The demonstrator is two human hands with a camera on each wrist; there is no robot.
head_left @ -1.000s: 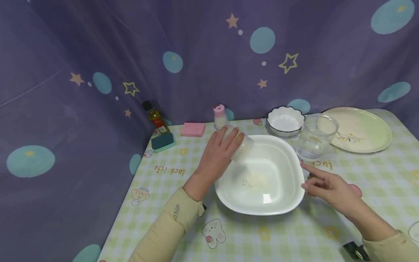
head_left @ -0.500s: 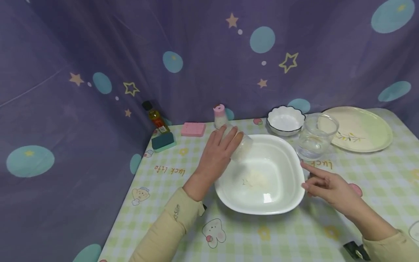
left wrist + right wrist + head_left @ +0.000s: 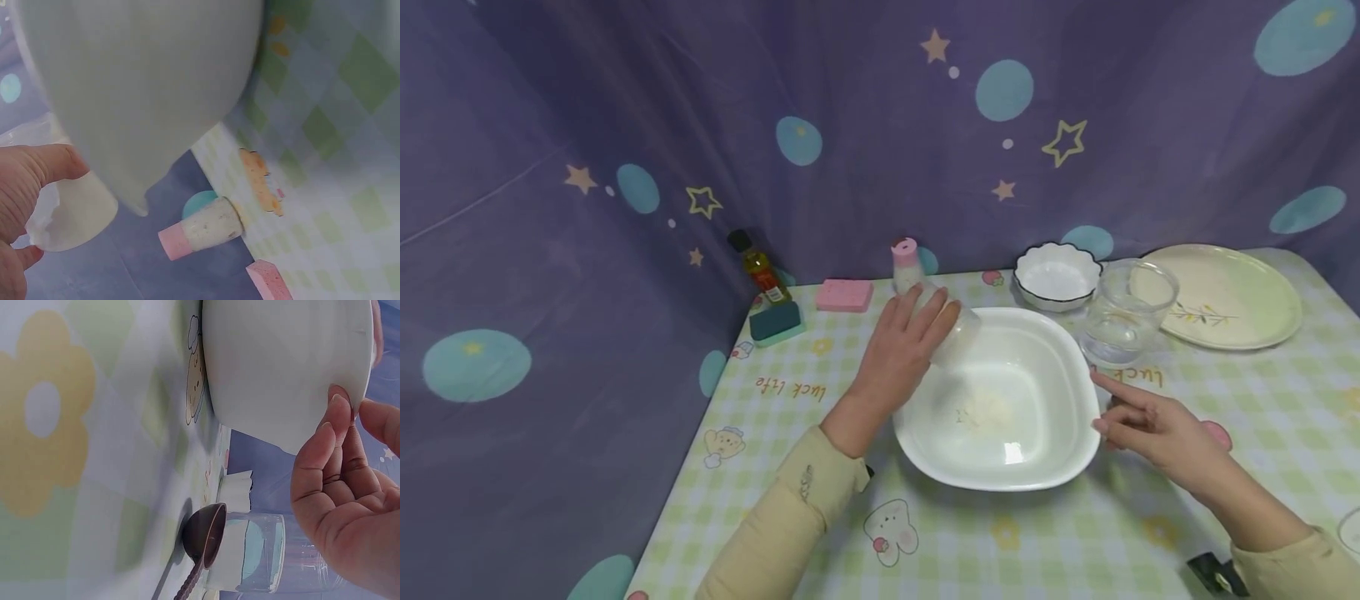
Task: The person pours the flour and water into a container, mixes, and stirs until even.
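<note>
My left hand (image 3: 897, 357) grips a clear cup (image 3: 961, 335), tipped over the left back rim of a white basin (image 3: 1051, 454). White residue clings inside the cup (image 3: 84, 215) in the left wrist view. A small patch of pale powder (image 3: 988, 410) lies on the basin floor. At the basin's right side, my right hand (image 3: 1165, 433) pinches the rim between thumb and fingers. The right wrist view has this hand (image 3: 347, 481) at the rim, with a dark brown spoon (image 3: 206, 532) on the table below it.
Behind the basin stand a pink-capped shaker (image 3: 906, 265), a scalloped bowl (image 3: 1056, 279) and a glass jar (image 3: 1122, 321) with clear liquid. A plate (image 3: 1240, 304) lies at the back right. Farther left are a pink sponge (image 3: 844, 296), a green sponge (image 3: 777, 323) and an oil bottle (image 3: 762, 271).
Almost nothing differs: both hands, the tipped cup and the basin keep their places, and the head view shifts very slightly.
</note>
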